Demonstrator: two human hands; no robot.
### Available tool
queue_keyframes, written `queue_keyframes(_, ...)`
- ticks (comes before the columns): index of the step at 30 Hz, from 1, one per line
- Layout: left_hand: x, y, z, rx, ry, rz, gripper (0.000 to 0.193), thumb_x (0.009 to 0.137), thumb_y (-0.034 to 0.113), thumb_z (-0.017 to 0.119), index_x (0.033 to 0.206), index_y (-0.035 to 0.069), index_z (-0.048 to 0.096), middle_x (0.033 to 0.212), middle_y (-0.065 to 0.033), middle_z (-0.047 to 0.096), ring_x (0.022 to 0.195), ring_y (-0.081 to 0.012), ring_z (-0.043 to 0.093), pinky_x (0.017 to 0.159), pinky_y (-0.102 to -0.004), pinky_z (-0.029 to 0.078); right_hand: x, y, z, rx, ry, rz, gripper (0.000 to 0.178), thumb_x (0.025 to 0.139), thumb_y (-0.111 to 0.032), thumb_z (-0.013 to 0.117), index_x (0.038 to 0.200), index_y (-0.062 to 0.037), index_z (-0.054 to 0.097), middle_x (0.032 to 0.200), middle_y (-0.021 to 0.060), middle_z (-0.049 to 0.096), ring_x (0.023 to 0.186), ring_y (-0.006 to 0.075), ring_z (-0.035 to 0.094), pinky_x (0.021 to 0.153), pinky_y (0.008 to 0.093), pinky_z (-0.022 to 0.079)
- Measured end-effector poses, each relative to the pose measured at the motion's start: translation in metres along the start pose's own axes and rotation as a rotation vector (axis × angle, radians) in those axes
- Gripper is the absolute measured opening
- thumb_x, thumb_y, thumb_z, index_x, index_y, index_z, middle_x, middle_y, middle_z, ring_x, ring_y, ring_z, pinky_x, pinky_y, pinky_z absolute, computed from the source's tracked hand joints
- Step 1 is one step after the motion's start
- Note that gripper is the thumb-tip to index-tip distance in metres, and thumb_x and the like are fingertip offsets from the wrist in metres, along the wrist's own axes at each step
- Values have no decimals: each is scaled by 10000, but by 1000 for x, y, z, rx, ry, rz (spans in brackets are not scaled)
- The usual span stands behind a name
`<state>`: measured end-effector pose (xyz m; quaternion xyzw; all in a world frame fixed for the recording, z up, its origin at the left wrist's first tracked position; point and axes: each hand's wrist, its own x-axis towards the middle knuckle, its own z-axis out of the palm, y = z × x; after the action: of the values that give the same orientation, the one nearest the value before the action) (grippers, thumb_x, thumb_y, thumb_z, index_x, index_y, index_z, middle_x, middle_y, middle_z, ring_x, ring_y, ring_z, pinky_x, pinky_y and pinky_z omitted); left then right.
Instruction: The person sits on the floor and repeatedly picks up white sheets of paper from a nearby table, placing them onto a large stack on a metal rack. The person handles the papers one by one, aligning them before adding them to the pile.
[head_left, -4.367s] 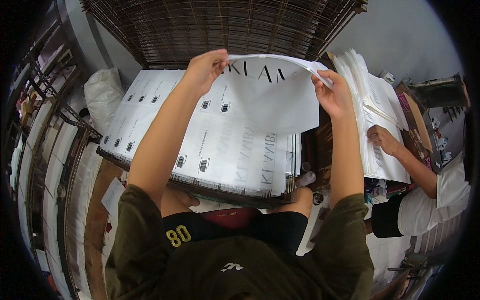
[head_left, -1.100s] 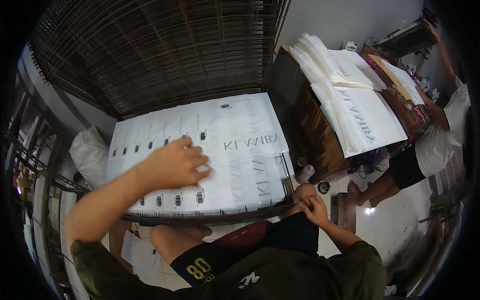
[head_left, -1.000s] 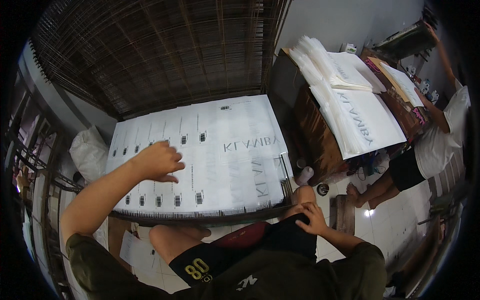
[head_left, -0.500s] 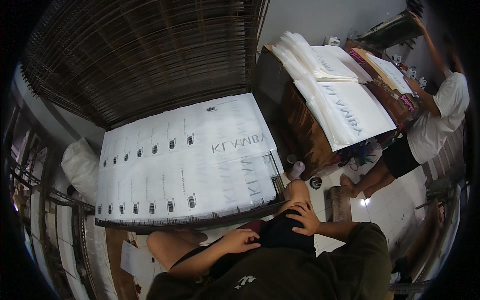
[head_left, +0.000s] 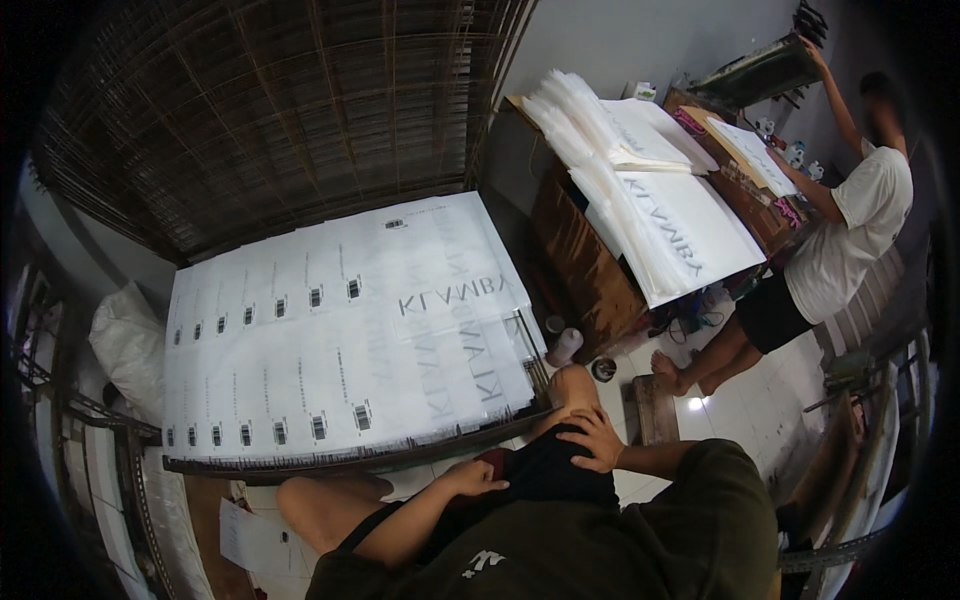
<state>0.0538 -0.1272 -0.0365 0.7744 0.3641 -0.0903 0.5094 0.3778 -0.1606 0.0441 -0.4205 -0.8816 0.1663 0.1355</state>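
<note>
My left hand [head_left: 474,478] rests on my lap against the dark shorts [head_left: 545,490], its fingers loosely bent and nothing visible in it. On my right thigh near the knee lies my right hand [head_left: 596,440], fingers spread and also holding nothing. In front of me, overlapping white printed sheets [head_left: 270,370] lie in two rows on a wire drying rack [head_left: 330,457]. They bear small dark square marks and large grey lettering. Both hands are apart from the sheets.
Raised wire shelves [head_left: 290,120] stand behind the sheets. At right, a wooden bench [head_left: 575,245] carries stacked printed sheets [head_left: 690,235]. Beyond it a person [head_left: 850,215] holds up a framed screen [head_left: 755,72]. A bottle [head_left: 566,346], low stool [head_left: 655,410] and white sack [head_left: 128,345] stand around.
The view has turned slightly right, so the rack and bench sit farther left. My left hand has settled lower on my lap; my right hand stays on the thigh.
</note>
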Motion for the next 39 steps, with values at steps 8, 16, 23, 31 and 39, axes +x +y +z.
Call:
queue_keyframes(8, 1, 4, -5, 64, -26, -12, 655, 734, 721, 546, 758, 69, 604, 758, -134, 640, 757, -286, 626, 666, -389, 474, 4, -1, 1, -9, -8, 10, 511, 839, -486, 471, 1224, -161, 557, 1318, 139, 441, 1273, 351, 320, 1052, 582, 114)
queue_keyframes(16, 0, 4, -7, -1, -22, 26, 646, 745, 696, 561, 774, 53, 611, 776, -147, 643, 776, -294, 628, 678, -395, 477, 4, 2, 2, 4, -40, 23, 521, 830, -491, 488, 1234, -167, 548, 1344, 129, 414, 1294, 348, 293, 1060, 591, 91)
queue_keyframes(23, 2, -2, -2, -28, -10, 18, 641, 745, 685, 571, 821, 51, 634, 802, -148, 651, 799, -288, 633, 696, -379, 479, 3, 1, 1, 23, -37, 29, 526, 830, -495, 483, 1234, -165, 547, 1347, 128, 412, 1297, 350, 292, 1064, 591, 85)
queue_keyframes(31, -6, 6, -9, -68, 1, 34, 639, 747, 668, 589, 814, 34, 630, 806, -152, 653, 795, -281, 633, 695, -372, 481, 2, 1, 2, 24, -42, 37, 539, 835, -503, 471, 1243, -158, 542, 1347, 138, 410, 1304, 350, 278, 1068, 582, 80)
queue_keyframes(39, -3, 1, -5, -66, 21, 48, 612, 748, 655, 608, 819, 47, 615, 760, -112, 637, 733, -242, 620, 647, -345, 472, 3, 0, 1, 24, -45, 39, 540, 834, -502, 473, 1241, -153, 543, 1342, 140, 415, 1301, 347, 281, 1066, 578, 84)
